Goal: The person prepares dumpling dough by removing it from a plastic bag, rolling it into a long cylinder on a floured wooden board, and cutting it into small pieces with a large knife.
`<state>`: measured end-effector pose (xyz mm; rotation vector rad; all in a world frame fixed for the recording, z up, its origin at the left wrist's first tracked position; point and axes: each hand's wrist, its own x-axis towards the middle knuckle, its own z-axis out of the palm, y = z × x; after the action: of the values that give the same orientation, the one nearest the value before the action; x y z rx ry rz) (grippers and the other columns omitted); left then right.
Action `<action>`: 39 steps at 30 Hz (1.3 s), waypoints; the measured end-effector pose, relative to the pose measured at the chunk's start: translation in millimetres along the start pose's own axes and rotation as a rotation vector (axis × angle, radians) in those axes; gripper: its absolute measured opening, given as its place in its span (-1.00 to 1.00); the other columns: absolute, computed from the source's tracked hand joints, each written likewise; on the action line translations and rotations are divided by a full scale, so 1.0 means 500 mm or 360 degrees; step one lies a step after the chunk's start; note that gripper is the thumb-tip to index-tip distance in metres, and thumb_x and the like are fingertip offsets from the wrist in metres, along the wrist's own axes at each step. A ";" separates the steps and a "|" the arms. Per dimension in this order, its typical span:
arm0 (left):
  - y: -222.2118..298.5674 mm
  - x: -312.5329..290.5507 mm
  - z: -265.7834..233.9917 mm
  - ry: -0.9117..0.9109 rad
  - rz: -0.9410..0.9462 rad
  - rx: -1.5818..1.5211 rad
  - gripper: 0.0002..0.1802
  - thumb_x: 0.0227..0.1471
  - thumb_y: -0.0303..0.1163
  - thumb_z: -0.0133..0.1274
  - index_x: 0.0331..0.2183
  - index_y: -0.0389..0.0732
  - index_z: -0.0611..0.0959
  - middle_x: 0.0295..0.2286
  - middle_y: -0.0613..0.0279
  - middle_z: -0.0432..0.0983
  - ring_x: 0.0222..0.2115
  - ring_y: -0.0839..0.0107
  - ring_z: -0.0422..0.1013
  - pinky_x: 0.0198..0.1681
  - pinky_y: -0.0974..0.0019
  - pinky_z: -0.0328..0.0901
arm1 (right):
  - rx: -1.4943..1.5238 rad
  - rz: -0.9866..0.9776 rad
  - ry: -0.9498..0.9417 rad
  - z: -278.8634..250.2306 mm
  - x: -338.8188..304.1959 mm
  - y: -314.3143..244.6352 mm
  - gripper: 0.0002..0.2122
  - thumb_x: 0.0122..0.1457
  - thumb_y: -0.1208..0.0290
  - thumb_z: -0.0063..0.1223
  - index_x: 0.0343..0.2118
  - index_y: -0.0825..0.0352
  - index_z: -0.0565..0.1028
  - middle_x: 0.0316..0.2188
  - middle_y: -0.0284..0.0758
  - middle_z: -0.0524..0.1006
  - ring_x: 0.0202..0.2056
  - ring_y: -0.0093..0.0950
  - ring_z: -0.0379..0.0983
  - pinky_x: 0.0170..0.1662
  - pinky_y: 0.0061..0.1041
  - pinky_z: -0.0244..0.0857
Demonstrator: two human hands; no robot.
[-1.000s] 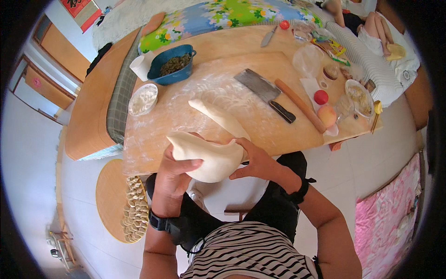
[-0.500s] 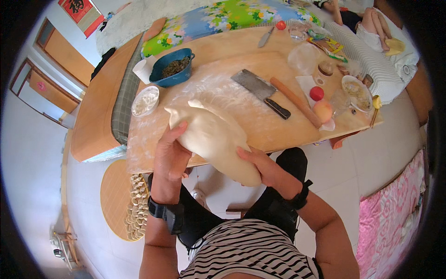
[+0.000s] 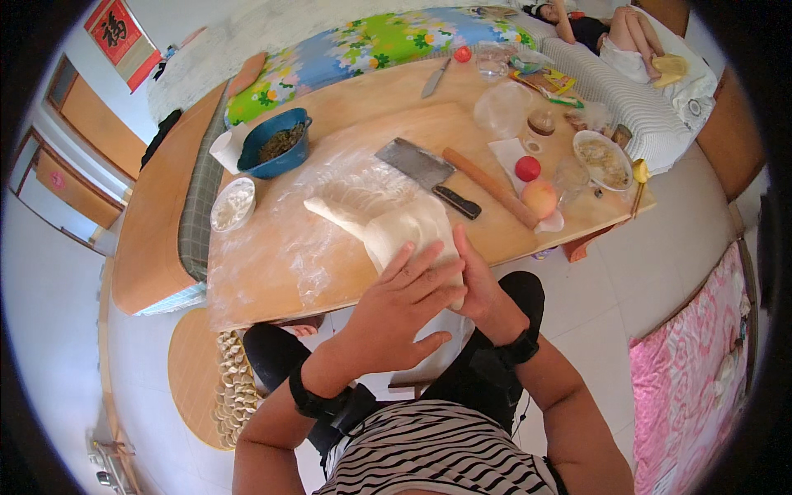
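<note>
head view: nearest the body, the left hand lies across the near end of a thick, pale, soft slab of dough, back of the hand up, fingers slightly spread, thumb held out to the side. the right hand stands along the dough's right edge, fingers extended and close together; whether its thumb pinches anything cannot be told. the dough is at the near edge of a large, flour-dusted, light wooden board, with a tapering strip lying farther in on the wood; whether that strip joins the slab or only touches it cannot be told.

lower left, below board level, a round, flat, yellow tray carries rows of pale, folded dumplings along its right side. these are judged complete as to shaping.

further in, a round, white bowl holds white flour. a long, plain wooden rolling pin and a broad, grey-bladed cleaver with a black handle lie to the right of the dough, neither in hand. beyond the flour, a deep, teal plastic basin contains dark green, chopped filling.

assessment: one batch appears shaped; the dough in hand is judged to be at the handling stage, not yet divided or rolled thin, and a quantity of filling remains unused.
</note>
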<state>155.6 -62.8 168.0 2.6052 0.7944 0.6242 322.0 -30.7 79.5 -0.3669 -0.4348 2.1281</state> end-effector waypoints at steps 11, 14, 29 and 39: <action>-0.195 0.248 -0.056 0.0409 -0.0373 -0.0108 -0.75 -0.05 -0.41 0.13 -0.25 -0.22 0.60 -0.22 0.11 0.52 -0.18 0.16 0.46 -0.10 0.29 0.33 | 0.0299 -0.0135 -0.0208 -0.158 0.014 -0.069 -0.35 0.17 0.08 0.05 0.23 0.30 0.13 0.15 -0.16 0.32 0.11 -0.29 0.33 0.16 -0.24 0.24; -0.271 0.348 -0.037 0.0135 -0.0344 0.0259 -0.62 -0.09 -0.23 0.14 -0.19 -0.18 0.60 -0.14 0.08 0.48 -0.13 0.10 0.41 -0.05 0.19 0.31 | 0.0428 -0.0203 -0.0135 -0.195 0.030 -0.087 -0.38 0.17 0.12 0.04 0.22 0.31 0.15 0.12 -0.15 0.35 0.08 -0.26 0.37 0.12 -0.23 0.29; -0.422 0.664 0.233 -0.0847 -0.0257 0.0663 -0.66 -0.08 -0.38 0.07 -0.17 -0.15 0.59 0.21 0.11 0.08 -0.07 0.09 0.39 -0.02 0.12 0.32 | 0.0327 -0.0213 0.0293 -0.305 -0.057 -0.130 -0.26 -0.12 0.19 0.17 0.17 0.36 0.22 0.04 -0.17 0.42 0.02 -0.28 0.41 0.06 -0.32 0.34; -0.457 0.597 0.085 0.0558 -0.0253 0.0307 -0.71 -0.13 -0.44 0.23 -0.29 -0.28 0.60 -0.23 0.10 0.52 -0.21 0.22 0.47 -0.11 0.29 0.35 | 0.0204 -0.0552 0.0062 -0.339 -0.054 -0.135 -0.29 0.08 0.00 0.06 0.20 0.34 0.17 0.14 -0.14 0.31 0.13 -0.16 0.28 0.17 -0.09 0.19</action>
<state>299.6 284.1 123.5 2.5995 1.2093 1.0183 456.2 11.1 -39.6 -0.2394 -0.3119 1.7973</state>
